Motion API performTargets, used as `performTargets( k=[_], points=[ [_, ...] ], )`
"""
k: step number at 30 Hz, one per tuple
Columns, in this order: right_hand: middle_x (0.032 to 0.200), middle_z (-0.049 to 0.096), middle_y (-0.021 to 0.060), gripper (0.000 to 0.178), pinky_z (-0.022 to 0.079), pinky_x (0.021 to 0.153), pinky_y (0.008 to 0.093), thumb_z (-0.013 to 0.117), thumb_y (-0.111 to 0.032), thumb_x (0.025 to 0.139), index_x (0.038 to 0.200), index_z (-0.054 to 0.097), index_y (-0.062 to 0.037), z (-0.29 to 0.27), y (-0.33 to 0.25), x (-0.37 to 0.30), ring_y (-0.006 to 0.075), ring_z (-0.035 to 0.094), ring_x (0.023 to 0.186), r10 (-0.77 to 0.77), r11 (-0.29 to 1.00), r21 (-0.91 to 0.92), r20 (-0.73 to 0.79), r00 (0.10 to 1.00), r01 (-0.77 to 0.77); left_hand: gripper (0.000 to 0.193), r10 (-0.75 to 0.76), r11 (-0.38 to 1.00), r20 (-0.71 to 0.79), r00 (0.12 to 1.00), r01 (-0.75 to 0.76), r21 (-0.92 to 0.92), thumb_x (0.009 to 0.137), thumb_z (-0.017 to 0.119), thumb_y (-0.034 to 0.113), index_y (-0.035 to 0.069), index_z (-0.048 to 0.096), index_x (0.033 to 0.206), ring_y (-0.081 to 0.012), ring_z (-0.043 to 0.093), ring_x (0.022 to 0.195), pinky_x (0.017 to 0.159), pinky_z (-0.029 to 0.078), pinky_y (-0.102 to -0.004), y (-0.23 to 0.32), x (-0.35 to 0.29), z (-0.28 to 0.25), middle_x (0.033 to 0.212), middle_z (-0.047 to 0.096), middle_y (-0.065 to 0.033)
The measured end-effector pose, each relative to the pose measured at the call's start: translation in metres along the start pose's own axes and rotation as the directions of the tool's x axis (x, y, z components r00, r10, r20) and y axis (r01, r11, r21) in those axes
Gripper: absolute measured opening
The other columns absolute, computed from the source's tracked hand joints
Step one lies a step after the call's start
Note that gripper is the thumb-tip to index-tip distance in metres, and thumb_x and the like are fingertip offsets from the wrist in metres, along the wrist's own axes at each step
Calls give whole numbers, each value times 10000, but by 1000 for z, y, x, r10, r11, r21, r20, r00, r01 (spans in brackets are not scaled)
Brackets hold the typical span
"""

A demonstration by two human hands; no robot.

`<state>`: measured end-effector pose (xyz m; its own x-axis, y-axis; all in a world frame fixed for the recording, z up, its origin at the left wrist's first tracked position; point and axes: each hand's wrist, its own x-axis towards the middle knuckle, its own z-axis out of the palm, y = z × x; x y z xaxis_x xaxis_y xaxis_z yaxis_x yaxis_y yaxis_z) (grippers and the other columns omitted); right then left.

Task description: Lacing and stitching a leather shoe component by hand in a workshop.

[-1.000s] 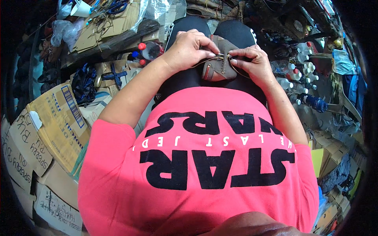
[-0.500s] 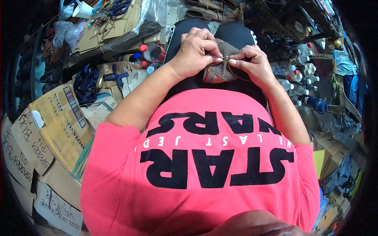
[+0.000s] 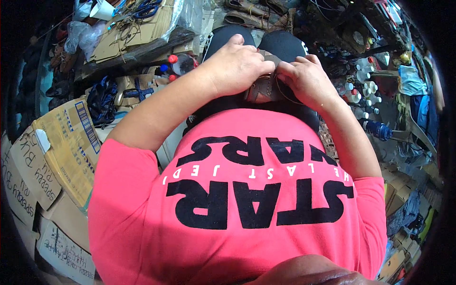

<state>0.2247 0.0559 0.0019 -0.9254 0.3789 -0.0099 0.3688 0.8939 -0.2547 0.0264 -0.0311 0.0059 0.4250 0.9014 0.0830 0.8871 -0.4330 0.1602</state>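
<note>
ok so on my feed I count one left hand (image 3: 240,66), one right hand (image 3: 306,80), one grey-brown stitched piece (image 3: 260,91), two dark knees (image 3: 285,43), one pink shirt (image 3: 228,256), one white cup (image 3: 102,9), two red caps (image 3: 172,59), one blue cap (image 3: 164,68), and several pale-capped bottles (image 3: 372,87), too cluttered to tally

You sit in a cluttered shoe workshop: brown shoes (image 3: 244,20) lie beyond your left grip (image 3: 240,69), scissors (image 3: 147,10) and cardboard sheets (image 3: 161,20) to its left.
</note>
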Motion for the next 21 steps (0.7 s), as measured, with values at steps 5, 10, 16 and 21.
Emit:
performTargets(
  k=[5, 10, 16, 21],
  points=[
    [813, 661, 62, 155, 404, 872, 440, 591, -72, 771, 909, 582, -142, 9, 41, -28, 286, 606, 890, 16, 1000, 2, -10, 1000, -16, 172, -9, 1000, 54, 999, 7, 30, 759, 534, 44, 128, 582, 902, -228, 601, 889, 814, 380, -387, -28, -34, -19, 836, 628, -33],
    [764, 589, -11, 134, 437, 880, 333, 654, -188, 866, 926, 617, -74, 17, 102, -85, 143, 576, 822, 565, 228, 912, 160, 809, -340, 64, -590, 501, 149, 794, 504, -703, 852, 615, 60, 82, 631, 909, -115, 589, 807, 764, 454, -262, -85, -97, -38, 825, 627, -11],
    [868, 546, 27, 192, 461, 913, 381, 552, -274, 954, 916, 551, -86, -8, 38, -9, 138, 559, 812, 507, -491, 806, -44, 861, 330, 158, -501, -108, -213, 839, -305, -946, 937, 584, 235, 77, 587, 941, -181, 602, 837, 859, 456, -337, -48, -39, -34, 918, 603, -36],
    [680, 403, -25, 228, 437, 643, 282, 540, -303, 963, 840, 458, -129, -3, 60, -36, 95, 398, 579, 271, -411, 903, -11, 962, 126, 176, -419, -314, -45, 907, -192, -930, 987, 466, 254, 128, 476, 863, -102, 407, 575, 579, 339, -268, -55, -61, -29, 681, 416, 16]
  ],
)
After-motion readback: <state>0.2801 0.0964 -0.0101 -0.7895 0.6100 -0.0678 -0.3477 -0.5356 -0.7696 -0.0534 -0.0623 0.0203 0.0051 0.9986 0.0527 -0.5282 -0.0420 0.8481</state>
